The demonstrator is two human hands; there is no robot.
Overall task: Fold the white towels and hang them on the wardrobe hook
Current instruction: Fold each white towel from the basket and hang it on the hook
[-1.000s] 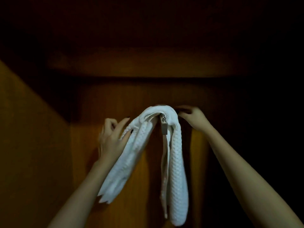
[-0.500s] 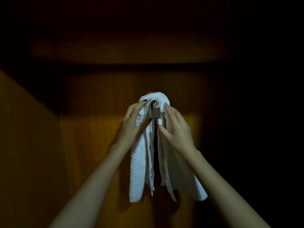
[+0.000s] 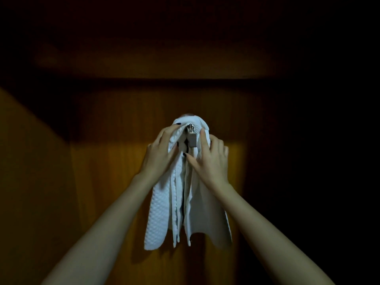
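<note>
- The wardrobe (image 3: 226,112) filled the whole view. Its wooden inside was very dark, and only a warm patch of light lay on the back panel behind the hands.
- The left side panel (image 3: 30,161) of the wardrobe ran slanted along the left edge of the view, also of brown wood.
- Two bare forearms reached up from the lower corners toward the middle, the left forearm (image 3: 107,229) and the right forearm (image 3: 267,229).
- The white towel (image 3: 158,212) hung in the middle of the back panel, draped over the hook. It fell in two halves, one to each side. The left half showed a waffle texture and the right half looked smoother. Several folded edges hung between them, with a dark gap in the centre.
- The left hand (image 3: 161,156) was on the upper left part of the towel. Its fingers lay over the top fold and its thumb was at the inner edge, so its grip held this fold.
- The right hand (image 3: 212,161) was on the upper right part. Its fingers curled round the outer side and its thumb lay on the front, so its grip held the right fold.
- The hook (image 3: 192,138) was of pale metal and showed between the two hands, just under the top of the towel.
- The fingernails that could be seen were dark.
</note>
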